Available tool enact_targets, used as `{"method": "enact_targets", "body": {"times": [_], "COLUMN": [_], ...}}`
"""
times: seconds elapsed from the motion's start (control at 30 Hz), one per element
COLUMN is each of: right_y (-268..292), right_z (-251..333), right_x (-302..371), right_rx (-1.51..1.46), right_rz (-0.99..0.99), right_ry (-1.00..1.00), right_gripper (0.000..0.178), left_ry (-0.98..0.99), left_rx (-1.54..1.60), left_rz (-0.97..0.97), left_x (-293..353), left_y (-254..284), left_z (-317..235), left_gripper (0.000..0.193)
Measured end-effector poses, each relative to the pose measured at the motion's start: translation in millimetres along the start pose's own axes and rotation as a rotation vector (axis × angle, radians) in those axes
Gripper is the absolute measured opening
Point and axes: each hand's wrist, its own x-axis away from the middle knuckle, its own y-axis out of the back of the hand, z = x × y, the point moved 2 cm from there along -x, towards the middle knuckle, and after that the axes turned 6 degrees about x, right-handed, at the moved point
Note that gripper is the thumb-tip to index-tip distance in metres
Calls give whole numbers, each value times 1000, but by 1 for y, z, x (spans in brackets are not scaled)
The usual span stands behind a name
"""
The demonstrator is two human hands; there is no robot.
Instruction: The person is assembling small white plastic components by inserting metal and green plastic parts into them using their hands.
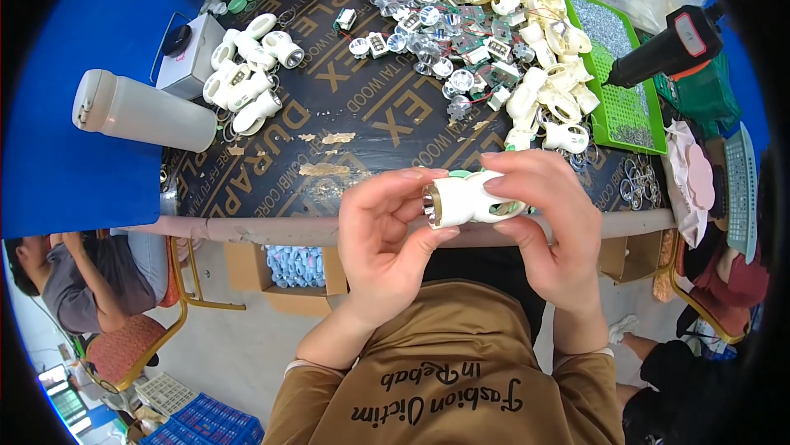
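Note:
Above the table's front edge I hold a small white flashlight [465,200] between both hands, its shiny lens end turned to the left. The fingertips and thumb of my left hand [380,235] grip it by the lens end. My right hand [555,219] pinches the other end, where an opening shows in the casing. A bit of green shows on its far side. Farther left on the table lies a cluster of similar white flashlights [251,87]. Beyond my hands is a heap of loose lamp parts [461,79], with lenses, circuit boards and red wires, beside cream-white casings [539,99].
A green tray [605,62] of small screws stands at the right, with a black power screwdriver [666,46] over it. Metal rings [640,181] lie near the right edge. A white bottle [144,111] and a small box [189,58] are at the left. Other people sit on both sides.

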Motion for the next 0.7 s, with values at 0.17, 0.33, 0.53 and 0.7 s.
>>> {"method": "enact_targets", "body": {"times": [0.17, 0.33, 0.53, 0.7], "right_y": [1, 0, 0, 2], "right_z": [2, 3, 4, 3], "right_x": [-3, -3, -2, -3], "right_rx": [21, 37, -47, -54], "right_rz": [25, 37, 9, -10], "right_ry": [19, 22, -21, -10], "right_gripper": [33, 33, 32, 31], "left_ry": [2, 20, 51, 70], "left_rx": [17, 31, 15, 39], "left_rz": [41, 33, 17, -3], "left_x": [-2, -2, -1, -2], "left_y": [-2, -1, -2, -2], "left_z": [-2, -2, -3, -4], "left_gripper": [49, 48, 46, 45]}}
